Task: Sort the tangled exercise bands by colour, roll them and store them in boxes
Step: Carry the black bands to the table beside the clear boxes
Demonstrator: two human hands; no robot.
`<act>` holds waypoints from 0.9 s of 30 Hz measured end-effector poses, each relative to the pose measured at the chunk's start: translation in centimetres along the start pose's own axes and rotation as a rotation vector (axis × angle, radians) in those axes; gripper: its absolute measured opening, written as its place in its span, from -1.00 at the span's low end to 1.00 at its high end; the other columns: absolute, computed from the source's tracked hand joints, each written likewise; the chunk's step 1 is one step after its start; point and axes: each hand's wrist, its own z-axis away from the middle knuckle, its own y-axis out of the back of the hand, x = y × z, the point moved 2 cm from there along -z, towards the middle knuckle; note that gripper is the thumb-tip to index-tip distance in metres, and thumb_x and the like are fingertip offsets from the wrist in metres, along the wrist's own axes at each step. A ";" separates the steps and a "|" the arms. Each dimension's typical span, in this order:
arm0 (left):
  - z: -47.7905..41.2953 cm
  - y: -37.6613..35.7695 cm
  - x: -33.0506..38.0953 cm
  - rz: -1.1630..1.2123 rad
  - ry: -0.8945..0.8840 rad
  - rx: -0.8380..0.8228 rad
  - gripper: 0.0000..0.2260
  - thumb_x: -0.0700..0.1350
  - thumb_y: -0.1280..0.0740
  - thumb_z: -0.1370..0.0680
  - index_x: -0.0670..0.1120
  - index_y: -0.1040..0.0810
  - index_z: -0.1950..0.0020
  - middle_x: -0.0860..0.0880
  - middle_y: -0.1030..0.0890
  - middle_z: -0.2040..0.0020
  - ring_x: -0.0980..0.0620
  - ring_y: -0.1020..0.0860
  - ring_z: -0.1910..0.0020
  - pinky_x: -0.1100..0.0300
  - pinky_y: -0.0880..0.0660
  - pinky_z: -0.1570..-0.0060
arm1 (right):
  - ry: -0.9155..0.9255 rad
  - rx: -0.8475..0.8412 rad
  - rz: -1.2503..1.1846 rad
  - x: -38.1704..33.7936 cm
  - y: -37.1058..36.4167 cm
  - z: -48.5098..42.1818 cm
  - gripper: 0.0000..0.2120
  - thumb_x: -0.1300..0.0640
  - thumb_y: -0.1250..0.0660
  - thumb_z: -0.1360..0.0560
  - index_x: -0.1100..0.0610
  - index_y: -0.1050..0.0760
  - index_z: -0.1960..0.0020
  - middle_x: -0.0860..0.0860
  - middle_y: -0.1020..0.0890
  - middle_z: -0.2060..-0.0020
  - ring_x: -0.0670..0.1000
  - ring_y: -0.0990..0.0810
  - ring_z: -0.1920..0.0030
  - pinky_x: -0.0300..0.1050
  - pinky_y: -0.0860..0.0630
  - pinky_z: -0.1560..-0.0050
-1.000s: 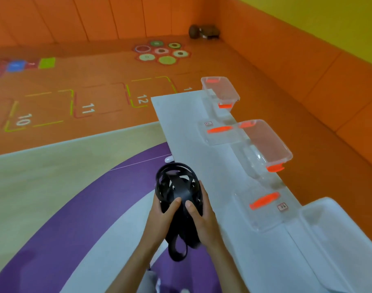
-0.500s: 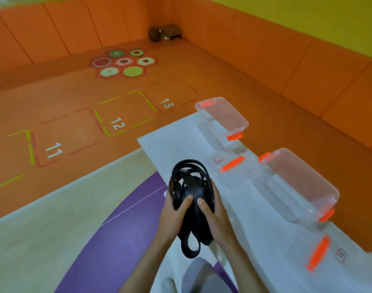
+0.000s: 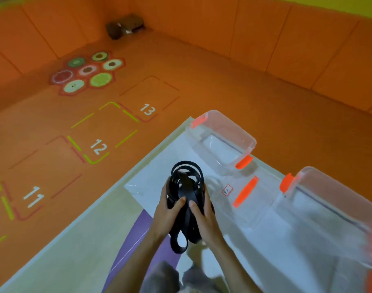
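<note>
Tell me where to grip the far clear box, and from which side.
Probably the two short ends under the orange latches, from above: the far clear box stands upright and open, so each end's rim can be hooked.

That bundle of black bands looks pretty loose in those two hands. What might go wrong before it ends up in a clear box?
1. The black bands form a loose coil: loops splay above the left hand and right hand, and one hangs below, so it may spring open or re-tangle.
2. That hanging loop could snag on the rim of the far clear box or the near clear box.
</note>
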 end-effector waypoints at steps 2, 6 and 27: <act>-2.5 1.0 -0.3 -0.033 0.015 -0.030 -0.28 0.18 -0.43 -0.52 0.29 -0.22 -0.64 0.19 -0.49 -0.52 0.15 -0.51 -0.47 -0.11 -0.47 -0.48 | -0.018 0.015 -0.011 0.0 -0.8 -2.1 -0.31 -0.32 -0.29 -0.52 -0.48 -0.03 -0.56 -0.61 -0.29 -0.40 -0.49 -0.26 -0.44 -0.45 -0.27 -0.38; -7.1 3.0 -1.4 -0.191 0.054 -0.101 -0.26 0.23 -0.45 -0.49 0.37 -0.20 -0.62 0.34 -0.50 -0.46 0.24 -0.55 -0.38 0.06 -0.55 -0.37 | -0.109 0.083 0.011 1.6 -2.5 -5.3 -0.22 -0.34 -0.30 -0.52 -0.30 -0.03 -0.64 -0.26 -0.33 -0.57 -0.23 -0.32 -0.54 -0.13 -0.30 -0.54; -19.2 7.8 -5.5 -1.248 0.038 -0.537 -0.02 0.60 -0.15 -0.47 0.03 -0.07 -0.69 -0.17 -0.37 -0.60 -0.23 -0.33 -0.58 -0.33 -0.21 -0.52 | -0.622 0.430 0.595 4.4 -9.4 -8.3 -0.24 -0.32 -0.28 -0.58 -0.03 -0.13 -0.64 0.04 -0.44 -0.50 0.13 -0.46 -0.45 0.17 -0.48 -0.40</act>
